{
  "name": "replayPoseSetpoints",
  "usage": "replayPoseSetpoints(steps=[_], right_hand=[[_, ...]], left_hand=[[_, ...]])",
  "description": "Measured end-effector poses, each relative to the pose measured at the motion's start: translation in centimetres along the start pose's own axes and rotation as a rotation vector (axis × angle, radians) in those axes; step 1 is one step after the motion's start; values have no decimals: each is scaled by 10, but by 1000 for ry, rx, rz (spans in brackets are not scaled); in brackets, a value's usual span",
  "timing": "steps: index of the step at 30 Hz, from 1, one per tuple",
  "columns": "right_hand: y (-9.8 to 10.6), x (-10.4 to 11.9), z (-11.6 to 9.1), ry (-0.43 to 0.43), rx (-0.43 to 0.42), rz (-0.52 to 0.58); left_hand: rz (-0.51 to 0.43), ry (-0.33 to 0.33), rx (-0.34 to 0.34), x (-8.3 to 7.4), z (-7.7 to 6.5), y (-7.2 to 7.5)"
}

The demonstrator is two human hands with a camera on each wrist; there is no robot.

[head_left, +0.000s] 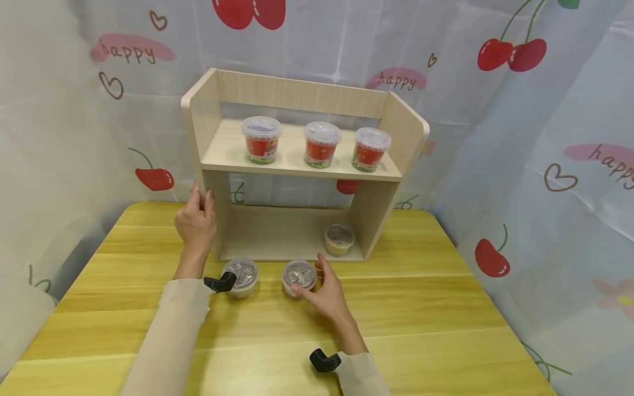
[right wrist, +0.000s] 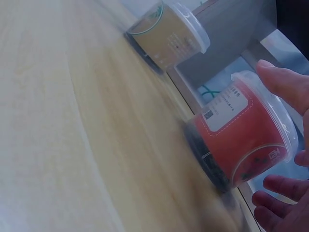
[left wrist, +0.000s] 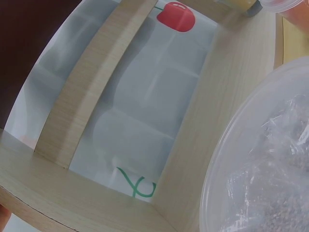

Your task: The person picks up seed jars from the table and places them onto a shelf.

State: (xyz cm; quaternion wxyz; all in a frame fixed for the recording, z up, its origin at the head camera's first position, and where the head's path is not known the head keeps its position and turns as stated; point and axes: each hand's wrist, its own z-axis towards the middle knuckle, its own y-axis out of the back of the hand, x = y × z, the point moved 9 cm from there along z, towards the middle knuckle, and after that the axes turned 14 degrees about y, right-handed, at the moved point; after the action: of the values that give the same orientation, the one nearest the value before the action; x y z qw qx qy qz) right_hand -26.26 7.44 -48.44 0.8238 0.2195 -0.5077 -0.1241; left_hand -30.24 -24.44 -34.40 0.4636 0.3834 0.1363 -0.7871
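My left hand (head_left: 195,224) holds the front edge of the left side panel of a small two-tier wooden shelf (head_left: 302,171); a fingertip shows outside the panel in the left wrist view. My right hand (head_left: 327,291) is spread around a lidded plastic tub (head_left: 299,275) on the table before the shelf. In the right wrist view this tub (right wrist: 241,133) is red with a white label; the thumb is at its lid, the other fingers loosely beside it. A second, tan tub (head_left: 241,278) stands by my left wrist, its clear lid (left wrist: 270,169) large in the left wrist view.
Three red lidded tubs (head_left: 319,146) stand in a row on the upper tier. One pale tub (head_left: 339,240) sits at the right end of the lower tier. The yellow wooden table (head_left: 421,330) bears the shelf, and a cherry-print curtain (head_left: 520,137) hangs behind and beside it.
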Motion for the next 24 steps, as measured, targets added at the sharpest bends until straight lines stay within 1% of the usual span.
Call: replayPoseSetpoints(steps=[12,24], right_hand=[[-7,-3,1,-24,36,-2],[-12,-5,1,-11,55,10]], left_hand=[[-10,-18,-16,-1,0,1],[-10,-23,-24,-1,0,1]])
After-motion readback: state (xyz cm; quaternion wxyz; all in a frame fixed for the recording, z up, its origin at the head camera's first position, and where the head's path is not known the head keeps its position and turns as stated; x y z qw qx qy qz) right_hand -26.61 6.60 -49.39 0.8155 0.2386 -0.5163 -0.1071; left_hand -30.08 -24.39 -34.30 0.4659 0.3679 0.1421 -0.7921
